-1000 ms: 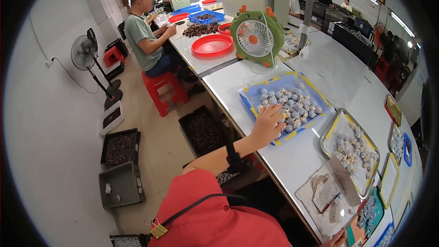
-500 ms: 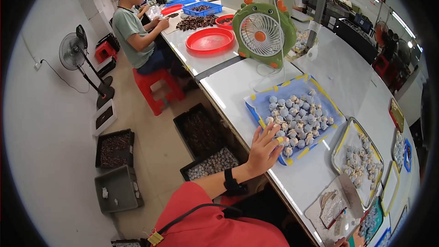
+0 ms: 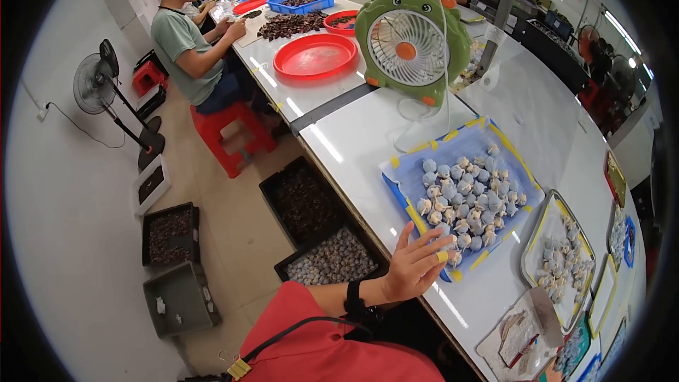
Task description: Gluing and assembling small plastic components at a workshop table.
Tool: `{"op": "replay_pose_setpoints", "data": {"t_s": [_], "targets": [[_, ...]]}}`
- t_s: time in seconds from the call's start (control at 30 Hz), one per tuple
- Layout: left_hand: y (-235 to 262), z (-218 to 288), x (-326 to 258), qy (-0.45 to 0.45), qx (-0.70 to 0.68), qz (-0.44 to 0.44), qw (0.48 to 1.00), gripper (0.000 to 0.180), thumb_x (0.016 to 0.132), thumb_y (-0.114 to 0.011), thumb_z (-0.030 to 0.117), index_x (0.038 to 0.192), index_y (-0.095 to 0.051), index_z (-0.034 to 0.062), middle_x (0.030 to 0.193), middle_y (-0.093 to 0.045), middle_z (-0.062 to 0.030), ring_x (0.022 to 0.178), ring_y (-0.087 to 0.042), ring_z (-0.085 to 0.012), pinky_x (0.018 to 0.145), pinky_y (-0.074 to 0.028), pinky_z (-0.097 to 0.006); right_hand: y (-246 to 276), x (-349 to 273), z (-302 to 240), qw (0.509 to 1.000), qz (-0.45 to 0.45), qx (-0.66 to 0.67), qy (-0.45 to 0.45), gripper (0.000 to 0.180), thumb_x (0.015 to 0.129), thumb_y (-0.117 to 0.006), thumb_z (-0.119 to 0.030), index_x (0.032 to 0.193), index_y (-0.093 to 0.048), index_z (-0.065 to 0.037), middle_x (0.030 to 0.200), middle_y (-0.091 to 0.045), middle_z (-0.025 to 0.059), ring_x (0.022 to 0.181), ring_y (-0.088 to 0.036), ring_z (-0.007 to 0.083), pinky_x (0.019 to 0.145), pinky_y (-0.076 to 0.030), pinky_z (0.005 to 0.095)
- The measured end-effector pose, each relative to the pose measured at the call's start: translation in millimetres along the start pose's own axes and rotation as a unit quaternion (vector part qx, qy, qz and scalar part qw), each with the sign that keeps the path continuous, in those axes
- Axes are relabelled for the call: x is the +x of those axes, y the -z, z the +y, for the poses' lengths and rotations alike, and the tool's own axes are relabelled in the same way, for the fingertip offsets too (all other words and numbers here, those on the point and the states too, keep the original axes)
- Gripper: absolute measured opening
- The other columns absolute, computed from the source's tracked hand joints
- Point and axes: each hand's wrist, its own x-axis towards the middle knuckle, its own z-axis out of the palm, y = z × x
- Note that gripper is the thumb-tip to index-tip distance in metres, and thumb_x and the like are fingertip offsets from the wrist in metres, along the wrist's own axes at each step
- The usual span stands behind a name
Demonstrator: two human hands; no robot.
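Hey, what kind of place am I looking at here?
Likely a workshop for hand-sorting or packing. Long white tables carry a blue tray of small wrapped lumps, floor bins hold dark pieces, and a seated co-worker works at a neighbouring table.

The left hand (image 3: 414, 263) is stretched forward with fingers (image 3: 428, 240) spread open, palm down; a black band is worn on the wrist, a red sleeve higher up.

packages: flat torn whitish wrapper (image 3: 520, 332) | place: table's near edge (image 3: 460, 311)
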Motion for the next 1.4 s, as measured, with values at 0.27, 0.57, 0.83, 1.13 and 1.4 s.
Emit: {"op": "replay_pose_setpoints", "data": {"t_s": [0.27,0.57,0.83,1.13,1.4], "targets": [[7.9,-4.5,0.1,-0.006,-0.05,0.005,0.999,0.013,0.072,-0.061,0.001,0.083,-0.065,0.0075,0.1,-0.063,-0.0068,0.102,-0.056,-0.0248,0.104,-0.014,-0.043,-44.2,39.9,-67.9,0.845,-0.021,-0.414,-0.339,0.03,0.089,-0.048,-0.024,0.088,-0.052,0.006,0.077,-0.054,0.0197,0.067,-0.049,0.0294,0.062,-0.042,0.038],[10.4,-13.7,-5.2,0.004,-0.107,-0.005,0.994,0.017,0.073,-0.059,0.002,0.087,-0.065,0.01,0.1,-0.063,-0.0052,0.102,-0.056,-0.0235,0.104,-0.013,-0.044,-36.3,28.1,-55.6,0.824,-0.052,-0.545,-0.148,0.033,0.083,-0.055,-0.021,0.097,-0.051,0.008,0.094,-0.053,0.0223,0.086,-0.049,0.0365,0.079,-0.039,0.042],[14.4,-17.1,-8.8,0.009,-0.139,-0.007,0.99,0.015,0.075,-0.059,0.002,0.086,-0.065,0.0098,0.098,-0.064,-0.0052,0.102,-0.057,-0.0233,0.106,-0.008,-0.045,-35.6,27.7,-53.1,0.826,-0.055,-0.532,-0.175,0.031,0.083,-0.056,-0.021,0.095,-0.053,0.007,0.092,-0.054,0.0222,0.085,-0.05,0.0367,0.079,-0.039,0.0423],[11.0,-16.2,-7.8,-0.001,-0.141,-0.003,0.99,0.014,0.074,-0.059,0.002,0.084,-0.065,0.0096,0.097,-0.064,-0.0047,0.101,-0.057,-0.023,0.106,-0.007,-0.045,-33.6,30.6,-54.8,0.831,-0.044,-0.509,-0.22,0.029,0.082,-0.056,-0.02,0.093,-0.054,0.007,0.089,-0.054,0.0221,0.084,-0.05,0.037,0.078,-0.04,0.0427],[18.5,-13.4,-8.3,-0.007,-0.103,-0.004,0.995,0.019,0.07,-0.061,-0.001,0.084,-0.064,0.0112,0.099,-0.063,-0.0024,0.104,-0.055,-0.0215,0.104,-0.011,-0.047,-32.5,27.3,-5.3,0.845,-0.05,-0.486,-0.216,0.027,0.082,-0.057,-0.02,0.091,-0.055,0.006,0.087,-0.055,0.0214,0.082,-0.05,0.036,0.077,-0.04,0.0422]]}}
